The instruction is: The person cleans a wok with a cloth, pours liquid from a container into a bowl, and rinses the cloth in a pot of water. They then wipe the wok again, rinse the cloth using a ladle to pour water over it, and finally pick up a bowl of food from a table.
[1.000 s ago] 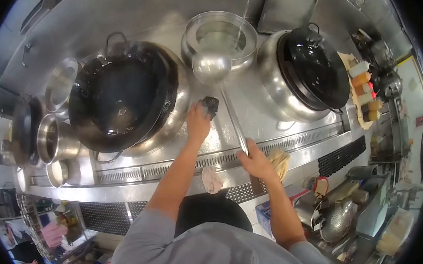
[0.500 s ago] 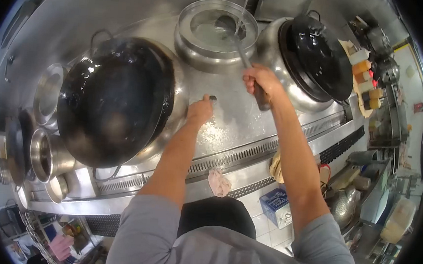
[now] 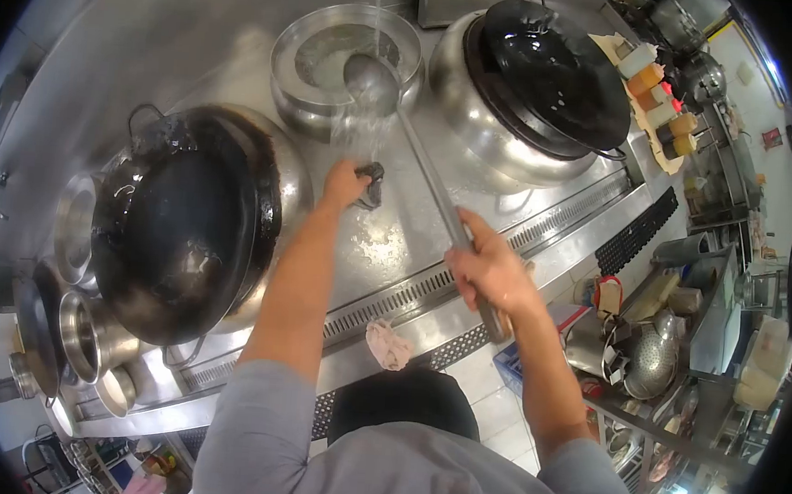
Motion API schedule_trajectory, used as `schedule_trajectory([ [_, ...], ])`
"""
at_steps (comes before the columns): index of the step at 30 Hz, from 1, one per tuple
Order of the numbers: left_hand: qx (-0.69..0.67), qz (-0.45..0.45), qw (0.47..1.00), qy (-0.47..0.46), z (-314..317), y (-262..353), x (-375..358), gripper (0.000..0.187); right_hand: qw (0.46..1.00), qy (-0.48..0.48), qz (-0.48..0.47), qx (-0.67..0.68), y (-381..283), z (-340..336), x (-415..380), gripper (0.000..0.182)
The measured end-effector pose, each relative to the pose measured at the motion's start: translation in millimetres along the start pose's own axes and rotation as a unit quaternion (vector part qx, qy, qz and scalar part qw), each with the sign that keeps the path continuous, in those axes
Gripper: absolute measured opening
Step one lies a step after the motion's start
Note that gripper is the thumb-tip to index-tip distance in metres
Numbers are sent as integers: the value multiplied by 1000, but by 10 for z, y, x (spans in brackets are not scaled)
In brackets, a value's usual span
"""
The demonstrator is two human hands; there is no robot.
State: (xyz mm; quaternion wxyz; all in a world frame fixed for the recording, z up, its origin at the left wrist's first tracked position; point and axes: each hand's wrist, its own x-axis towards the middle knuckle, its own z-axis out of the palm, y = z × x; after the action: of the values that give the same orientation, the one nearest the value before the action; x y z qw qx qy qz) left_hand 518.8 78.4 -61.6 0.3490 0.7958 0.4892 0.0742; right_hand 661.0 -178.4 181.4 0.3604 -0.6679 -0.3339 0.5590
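My right hand [image 3: 493,270] is wrapped round the long handle of a metal ladle [image 3: 371,80]. The ladle's bowl is tipped at the near rim of a round steel pot [image 3: 289,93] of water, and water spills from it onto the steel cooktop [image 3: 438,172]. Just below the falling water, my left hand [image 3: 345,186] grips a dark grey, crumpled scouring pad [image 3: 371,188] against the wet metal. A thin stream of water runs down into the pot from above.
A large black wok [image 3: 182,223] sits tilted on the left, another wok [image 3: 555,75] on the right. Steel pots [image 3: 87,336] stand far left, sauce bottles [image 3: 646,79] far right. A pale crumpled cloth [image 3: 389,346] lies at the front edge.
The ladle has come out of the pot's water and tipped, spilling water on the cooktop. My right hand has drawn back toward me; more of the pad shows in my left hand.
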Motion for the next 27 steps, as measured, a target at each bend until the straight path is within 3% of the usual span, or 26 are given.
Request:
schedule_trajectory([
  [1,-23,-23,999,-3,-51,130,-102,39,1000,11,-18,-17,43,13,-55,63],
  [4,-81,21,983,164,312,-100,-160,40,998,3,-61,-13,264,16,-234,57],
  [7,31,76,992,93,483,-496,-328,44,990,72,-104,-67,428,8,-400,52],
  [8,62,57,995,60,445,-454,-473,45,963,177,-124,-159,560,88,-388,38],
  [10,121,21,992,-5,294,-134,-772,49,976,156,-68,-136,930,235,-450,33],
  [13,85,231,947,207,365,174,-1030,38,986,142,-9,-85,1130,349,-634,36],
  [16,153,316,936,27,601,152,-992,29,988,149,-10,-50,1199,285,-736,37],
  [19,25,75,993,88,663,177,-895,25,984,164,-65,-6,941,228,-786,35],
  [22,-114,40,981,151,829,-20,-874,37,972,186,-138,35,951,302,-774,32],
  [25,-199,2,962,188,980,-218,-902,40,954,212,-47,-208,1693,358,-409,36],
  [27,-203,-16,957,204,1027,-195,-961,39,957,178,-12,-230,2029,347,-228,45],
])
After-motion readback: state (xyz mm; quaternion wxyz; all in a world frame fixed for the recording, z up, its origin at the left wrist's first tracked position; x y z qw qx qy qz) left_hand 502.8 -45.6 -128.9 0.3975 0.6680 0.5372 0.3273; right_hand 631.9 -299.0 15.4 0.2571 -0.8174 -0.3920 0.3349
